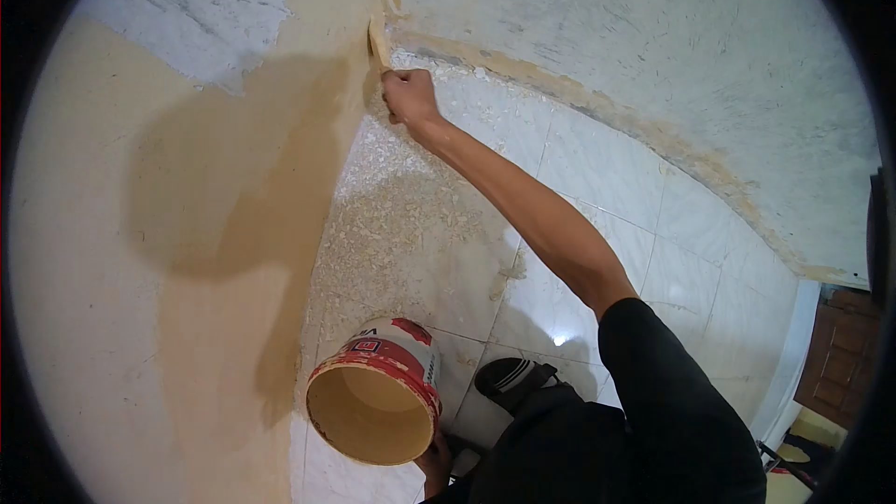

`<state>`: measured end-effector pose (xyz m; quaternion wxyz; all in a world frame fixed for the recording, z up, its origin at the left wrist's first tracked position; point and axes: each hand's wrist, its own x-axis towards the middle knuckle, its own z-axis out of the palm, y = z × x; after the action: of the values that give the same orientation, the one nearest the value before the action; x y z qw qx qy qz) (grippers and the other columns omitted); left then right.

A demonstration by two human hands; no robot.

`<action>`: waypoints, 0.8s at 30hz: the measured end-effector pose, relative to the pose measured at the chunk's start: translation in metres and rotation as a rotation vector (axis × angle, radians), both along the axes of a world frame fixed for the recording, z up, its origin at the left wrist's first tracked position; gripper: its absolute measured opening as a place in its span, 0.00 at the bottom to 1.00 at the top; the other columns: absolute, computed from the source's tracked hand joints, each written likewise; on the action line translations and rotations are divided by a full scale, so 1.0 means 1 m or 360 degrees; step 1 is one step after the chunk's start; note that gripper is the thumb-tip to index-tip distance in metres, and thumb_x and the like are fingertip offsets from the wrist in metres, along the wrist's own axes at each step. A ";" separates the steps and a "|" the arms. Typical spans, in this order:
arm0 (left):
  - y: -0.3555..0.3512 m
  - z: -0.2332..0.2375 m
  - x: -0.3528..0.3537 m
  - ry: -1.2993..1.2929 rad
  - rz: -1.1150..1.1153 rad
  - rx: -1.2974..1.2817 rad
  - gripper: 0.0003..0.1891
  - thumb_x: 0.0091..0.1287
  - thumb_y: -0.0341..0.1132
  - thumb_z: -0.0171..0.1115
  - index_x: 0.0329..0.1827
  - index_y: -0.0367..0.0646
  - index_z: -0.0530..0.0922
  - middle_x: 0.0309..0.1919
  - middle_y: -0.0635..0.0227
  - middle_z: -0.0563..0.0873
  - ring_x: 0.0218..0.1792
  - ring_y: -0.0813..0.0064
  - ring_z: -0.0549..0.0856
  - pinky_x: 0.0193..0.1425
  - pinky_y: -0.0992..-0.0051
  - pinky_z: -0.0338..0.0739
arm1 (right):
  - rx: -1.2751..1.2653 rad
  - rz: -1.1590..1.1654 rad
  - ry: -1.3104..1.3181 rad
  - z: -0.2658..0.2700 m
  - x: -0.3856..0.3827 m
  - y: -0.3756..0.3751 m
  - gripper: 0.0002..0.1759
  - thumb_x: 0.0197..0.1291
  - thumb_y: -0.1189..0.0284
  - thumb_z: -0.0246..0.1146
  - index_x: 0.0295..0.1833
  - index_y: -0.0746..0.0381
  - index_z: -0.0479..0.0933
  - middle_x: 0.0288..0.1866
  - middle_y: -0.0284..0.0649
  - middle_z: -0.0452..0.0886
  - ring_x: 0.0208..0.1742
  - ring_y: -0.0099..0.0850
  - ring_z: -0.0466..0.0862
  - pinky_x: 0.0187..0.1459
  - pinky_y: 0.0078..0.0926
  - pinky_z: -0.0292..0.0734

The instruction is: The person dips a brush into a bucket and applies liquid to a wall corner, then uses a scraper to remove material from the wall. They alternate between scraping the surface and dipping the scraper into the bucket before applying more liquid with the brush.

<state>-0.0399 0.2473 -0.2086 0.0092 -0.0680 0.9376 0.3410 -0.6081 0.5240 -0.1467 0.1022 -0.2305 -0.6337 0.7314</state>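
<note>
My right hand [409, 95] is stretched far forward, its fingers closed round a paintbrush [378, 42] with a cream-coloured head. The brush touches the low part of the wall right at the corner where two walls meet. My left hand [434, 459], partly hidden, grips the side of a white and red paint bucket [422, 347] near my body. The bucket's open mouth faces me and its inside is coated cream. Beside the brush, the left wall [219, 317] is cream, with a pale bare patch [201, 9] higher up.
Paint flakes [401, 215] litter the tiled floor [597, 168] along the left wall. A pale, streaked wall [635, 28] runs along the far side, with a rough cream strip at its base. My shoe [513, 381] stands close to the bucket. A wooden door [843, 355] is at far right.
</note>
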 end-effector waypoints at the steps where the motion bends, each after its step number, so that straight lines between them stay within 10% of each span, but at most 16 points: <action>1: 0.002 0.004 -0.008 0.0131 -0.0096 -0.0050 0.09 0.66 0.34 0.60 0.36 0.35 0.80 0.22 0.58 0.81 0.20 0.68 0.78 0.24 0.70 0.71 | -0.0022 0.0057 -0.0025 -0.001 0.006 0.008 0.23 0.60 0.65 0.58 0.20 0.74 0.75 0.15 0.45 0.77 0.12 0.33 0.77 0.17 0.34 0.70; 13: -0.004 0.001 0.004 -0.0141 -0.0074 0.0051 0.08 0.67 0.31 0.58 0.35 0.34 0.79 0.24 0.56 0.80 0.23 0.64 0.78 0.27 0.68 0.72 | -0.0097 0.0192 -0.0080 0.019 -0.005 0.025 0.19 0.61 0.68 0.56 0.19 0.64 0.69 0.15 0.36 0.68 0.13 0.24 0.64 0.14 0.27 0.58; 24: -0.006 -0.004 0.006 -0.0132 -0.0099 -0.0066 0.09 0.67 0.34 0.57 0.34 0.36 0.79 0.23 0.58 0.80 0.23 0.61 0.78 0.28 0.67 0.71 | 0.0241 0.0209 -0.0031 -0.011 0.011 0.021 0.23 0.61 0.62 0.57 0.26 0.73 0.79 0.14 0.48 0.76 0.14 0.35 0.78 0.20 0.36 0.71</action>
<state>-0.0339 0.2415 -0.2123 0.0571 -0.0530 0.9449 0.3181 -0.5974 0.5447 -0.1578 0.0650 -0.1872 -0.7018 0.6843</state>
